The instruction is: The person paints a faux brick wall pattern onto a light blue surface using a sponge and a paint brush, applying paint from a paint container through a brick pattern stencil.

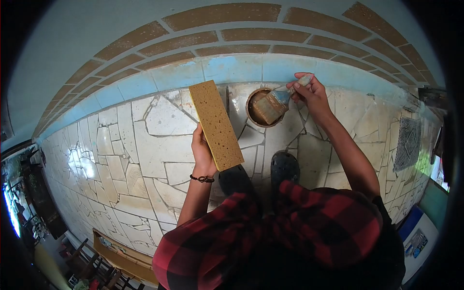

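Tan and full of dark pores, the sponge block [217,125] slants across my left side, its long face turned up and a thin yellow edge showing along its left. My left grip [205,153] is closed on its lower left edge; the fingers behind the block are hidden from me. A dark braided bracelet [201,179] circles that wrist.

My right grip [311,94] is clamped on the pale handle of a wide paintbrush [273,107], thumb and fingers wrapped around it. The brush tilts down to the left, its brown-coated bristles over the mouth of a round pot [248,107]; I cannot tell how far they reach into what it holds. The pot sits on the floor [169,118] of irregular pale stones, near the light-blue band [232,70] at the foot of the wall. Above that band run brown brick shapes [266,36] with pale lines between them.

Below my hands are my dark clogs [285,166] and red-and-black checked cloth [333,222]. A grey patterned mat [407,144] lies off to the right.
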The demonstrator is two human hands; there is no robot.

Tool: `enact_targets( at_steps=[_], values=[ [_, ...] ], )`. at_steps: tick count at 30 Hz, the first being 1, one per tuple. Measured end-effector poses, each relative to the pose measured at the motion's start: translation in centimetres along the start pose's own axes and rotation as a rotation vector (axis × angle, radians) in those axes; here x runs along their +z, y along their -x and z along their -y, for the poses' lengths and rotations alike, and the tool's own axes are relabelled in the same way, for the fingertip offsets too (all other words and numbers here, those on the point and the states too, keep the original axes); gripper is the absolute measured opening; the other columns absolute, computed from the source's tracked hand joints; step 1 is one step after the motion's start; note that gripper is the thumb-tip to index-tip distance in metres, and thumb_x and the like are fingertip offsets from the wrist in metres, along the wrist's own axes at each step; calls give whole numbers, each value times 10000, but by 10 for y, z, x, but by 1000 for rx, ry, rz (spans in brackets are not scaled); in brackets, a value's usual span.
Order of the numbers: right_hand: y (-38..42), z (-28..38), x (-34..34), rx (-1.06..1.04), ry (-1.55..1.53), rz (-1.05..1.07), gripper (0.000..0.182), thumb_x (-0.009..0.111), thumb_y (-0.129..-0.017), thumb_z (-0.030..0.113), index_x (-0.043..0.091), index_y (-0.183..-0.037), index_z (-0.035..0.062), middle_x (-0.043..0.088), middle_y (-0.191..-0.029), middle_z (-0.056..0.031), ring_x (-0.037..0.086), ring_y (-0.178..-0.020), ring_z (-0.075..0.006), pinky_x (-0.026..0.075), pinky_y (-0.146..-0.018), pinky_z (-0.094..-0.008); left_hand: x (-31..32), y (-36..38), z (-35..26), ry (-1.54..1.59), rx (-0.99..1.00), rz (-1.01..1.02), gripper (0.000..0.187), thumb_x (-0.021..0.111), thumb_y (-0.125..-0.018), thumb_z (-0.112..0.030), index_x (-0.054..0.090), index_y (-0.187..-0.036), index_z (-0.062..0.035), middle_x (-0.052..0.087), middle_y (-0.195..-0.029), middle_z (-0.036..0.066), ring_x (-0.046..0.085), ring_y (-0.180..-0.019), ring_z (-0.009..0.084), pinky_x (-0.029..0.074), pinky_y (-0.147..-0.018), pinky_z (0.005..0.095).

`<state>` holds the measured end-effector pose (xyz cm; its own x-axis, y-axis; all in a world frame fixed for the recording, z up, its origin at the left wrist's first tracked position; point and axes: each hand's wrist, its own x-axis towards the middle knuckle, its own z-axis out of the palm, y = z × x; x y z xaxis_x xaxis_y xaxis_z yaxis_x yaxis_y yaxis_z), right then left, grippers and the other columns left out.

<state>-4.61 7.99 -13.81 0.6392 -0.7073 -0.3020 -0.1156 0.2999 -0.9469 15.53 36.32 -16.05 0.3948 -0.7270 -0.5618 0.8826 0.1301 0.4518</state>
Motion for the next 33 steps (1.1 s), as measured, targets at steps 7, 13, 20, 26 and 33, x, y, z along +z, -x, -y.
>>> enact_targets(
  at_steps=[7, 13, 20, 26, 33],
  values=[
    [-6, -7, -4, 61, -204, 2, 251, 573, -1040, 142, 510, -1274, 78, 703, -1068, -107, 623, -773, -126, 518, -727, -306, -3, 3, -1, -8, 8, 25, 493, 393, -1071, -431, 579, -1326, -52, 682, -1214, 97, 676, -1052, 235, 548, -911, 408],
    [-7, -11, -5, 157, -429, 5, 152, 591, -1039, 183, 556, -1170, 114, 680, -969, -64, 590, -724, -111, 498, -688, -296, -3, 4, 0, 1, 1, 15, 498, 387, -1072, -435, 574, -1329, -51, 680, -1216, 102, 671, -1062, 241, 542, -921, 415],
    [-7, -12, 5, 246, -477, -89, 143, 623, -1036, 287, 571, -1010, 157, 652, -892, -10, 516, -649, -71, 447, -617, -243, -1, 2, 0, -8, -6, 23, 510, 374, -1076, -439, 561, -1344, -48, 673, -1227, 107, 669, -1065, 246, 542, -919, 419],
    [-5, -9, 12, 282, -410, -134, 282, 664, -1002, 394, 548, -935, 145, 585, -783, 14, 515, -591, -80, 430, -576, -249, 1, 3, 1, -3, -20, 33, 505, 372, -1079, -436, 553, -1349, -50, 672, -1222, 106, 668, -1064, 246, 544, -915, 419],
    [-2, -15, 16, 427, -296, -240, 411, 666, -974, 503, 540, -919, 116, 524, -609, 8, 518, -515, -113, 442, -542, -272, 1, -3, 3, -15, -53, 5, 495, 390, -1081, -434, 539, -1360, -54, 663, -1227, 114, 666, -1070, 246, 540, -929, 421]
  ],
)
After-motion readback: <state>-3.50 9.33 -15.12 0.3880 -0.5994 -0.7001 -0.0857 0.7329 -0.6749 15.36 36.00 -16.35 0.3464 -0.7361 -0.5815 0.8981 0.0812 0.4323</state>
